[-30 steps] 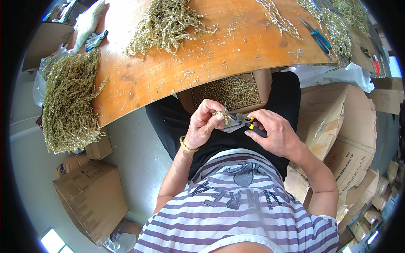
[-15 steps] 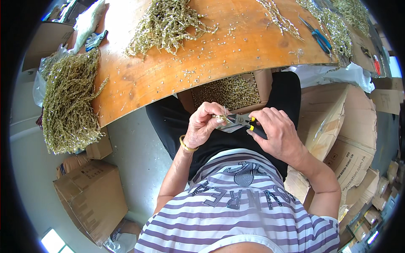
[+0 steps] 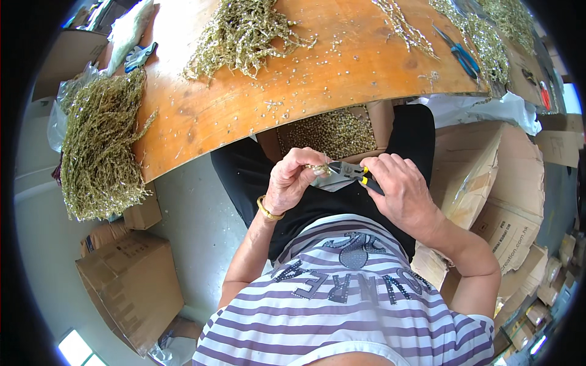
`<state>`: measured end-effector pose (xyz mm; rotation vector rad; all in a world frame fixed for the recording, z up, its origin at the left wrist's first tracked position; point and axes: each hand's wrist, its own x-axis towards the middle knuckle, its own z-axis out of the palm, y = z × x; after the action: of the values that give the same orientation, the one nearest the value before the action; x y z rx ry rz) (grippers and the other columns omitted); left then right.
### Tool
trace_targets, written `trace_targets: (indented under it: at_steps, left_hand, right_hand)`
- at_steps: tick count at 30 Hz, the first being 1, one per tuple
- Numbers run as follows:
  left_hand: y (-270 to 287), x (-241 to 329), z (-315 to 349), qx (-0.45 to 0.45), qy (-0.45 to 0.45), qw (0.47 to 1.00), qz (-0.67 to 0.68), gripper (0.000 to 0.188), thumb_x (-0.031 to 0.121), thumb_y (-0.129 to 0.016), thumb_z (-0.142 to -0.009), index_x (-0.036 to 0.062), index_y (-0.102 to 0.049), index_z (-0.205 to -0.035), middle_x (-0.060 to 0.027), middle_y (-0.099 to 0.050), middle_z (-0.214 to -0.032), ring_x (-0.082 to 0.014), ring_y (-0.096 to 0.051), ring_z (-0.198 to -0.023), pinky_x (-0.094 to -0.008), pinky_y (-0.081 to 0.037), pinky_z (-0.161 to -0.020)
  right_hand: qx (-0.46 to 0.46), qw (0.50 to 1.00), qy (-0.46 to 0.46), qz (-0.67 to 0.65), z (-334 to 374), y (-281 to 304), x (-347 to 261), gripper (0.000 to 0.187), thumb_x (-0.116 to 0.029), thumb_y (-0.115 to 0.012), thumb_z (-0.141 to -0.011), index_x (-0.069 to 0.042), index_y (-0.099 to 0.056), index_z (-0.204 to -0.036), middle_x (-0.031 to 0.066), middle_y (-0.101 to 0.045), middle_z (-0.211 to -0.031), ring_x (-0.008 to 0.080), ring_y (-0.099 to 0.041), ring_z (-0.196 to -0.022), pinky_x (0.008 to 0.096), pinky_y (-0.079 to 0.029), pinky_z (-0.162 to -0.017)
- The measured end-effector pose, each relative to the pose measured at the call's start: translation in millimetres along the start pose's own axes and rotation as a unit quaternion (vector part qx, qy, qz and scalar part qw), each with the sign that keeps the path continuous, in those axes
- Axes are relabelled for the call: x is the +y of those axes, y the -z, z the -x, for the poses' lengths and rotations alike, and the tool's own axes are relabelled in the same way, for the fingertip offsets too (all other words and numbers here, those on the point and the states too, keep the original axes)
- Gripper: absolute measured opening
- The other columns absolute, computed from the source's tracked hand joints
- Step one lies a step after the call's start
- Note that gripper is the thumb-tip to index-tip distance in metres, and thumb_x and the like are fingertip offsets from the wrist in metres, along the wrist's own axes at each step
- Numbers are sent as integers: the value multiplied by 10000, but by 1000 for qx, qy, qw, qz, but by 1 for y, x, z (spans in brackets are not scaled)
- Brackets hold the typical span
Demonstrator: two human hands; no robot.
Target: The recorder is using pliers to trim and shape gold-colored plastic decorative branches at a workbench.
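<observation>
Over my lap, my left hand (image 3: 290, 183) pinches a small gold beaded piece (image 3: 318, 169) between thumb and fingers. My right hand (image 3: 400, 192) grips pliers (image 3: 349, 171) with black and yellow handles. Their metal jaws point left and meet the beaded piece right beside my left fingertips. Whether the jaws close on the piece is too small to tell. Just beyond my hands, below the table edge, a cardboard box (image 3: 382, 125) holds many gold beads (image 3: 328, 135).
The wooden table (image 3: 244, 116) curves in front, strewn with loose beads. Bundles of gold beaded strands lie at its left edge (image 3: 104, 146) and far middle (image 3: 244, 39). Blue-handled pliers (image 3: 464, 58) lie at right. Cardboard boxes stand at lower left (image 3: 134, 283) and right (image 3: 513, 177).
The pliers have tilted slightly and their jaws have risen a little toward the left fingertips. The handles look slightly closer together. My left hand keeps its pinch.
</observation>
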<state>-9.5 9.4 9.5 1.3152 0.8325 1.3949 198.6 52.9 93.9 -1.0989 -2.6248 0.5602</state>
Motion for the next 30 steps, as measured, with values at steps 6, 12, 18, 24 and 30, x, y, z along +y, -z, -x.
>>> trace_targets:
  at_steps: [6, 12, 18, 24, 30]
  left_hand:
    - [1, 14, 1, 44, 25, 989, -139, 86, 14, -548, -829, 15, -517, -909, -88, -544, -903, -152, -540, -829, -272, -468, -723]
    - [0, -12, 9, 47, 133, 986, -93, 52, 37, -512, -860, 20, -521, -908, -46, -541, -860, -103, -535, -791, -243, -453, -698]
    - [1, -23, 9, 55, 102, 988, -102, 57, 68, -486, -884, 36, -481, -930, -13, -530, -826, -74, -516, -732, -213, -440, -655]
    - [-2, -35, 2, 57, 101, 982, 146, 52, 78, -498, -882, 51, -476, -921, 0, -525, -798, -43, -476, -661, -183, -419, -611]
    - [7, -37, -4, 34, 96, 994, 24, 56, 78, -482, -889, 40, -487, -930, 14, -517, -812, -45, -475, -693, -199, -426, -620]
  right_hand:
    - [3, 1000, 5, 10, -10, -10, 0, 249, -67, -629, -648, -60, -495, -858, 106, -505, -774, 279, -505, -729, 358, -385, -633]
    - [9, 998, 30, -58, -12, -54, 35, 167, -128, -608, -699, -43, -475, -753, 134, -540, -688, 321, -562, -671, 408, -454, -582]
    - [-76, 982, -45, -165, -14, -57, 31, 230, -229, -596, -797, -25, -495, -769, 165, -538, -657, 328, -552, -619, 386, -435, -545]
    - [-226, 843, -193, -449, -10, -46, 16, 171, -177, -577, -814, -9, -554, -810, 40, -515, -593, 92, -478, -554, 259, -394, -517]
    - [-144, 879, -200, -408, -6, -70, 23, 186, -179, -565, -824, 0, -541, -866, 68, -558, -632, 100, -540, -590, 261, -437, -559]
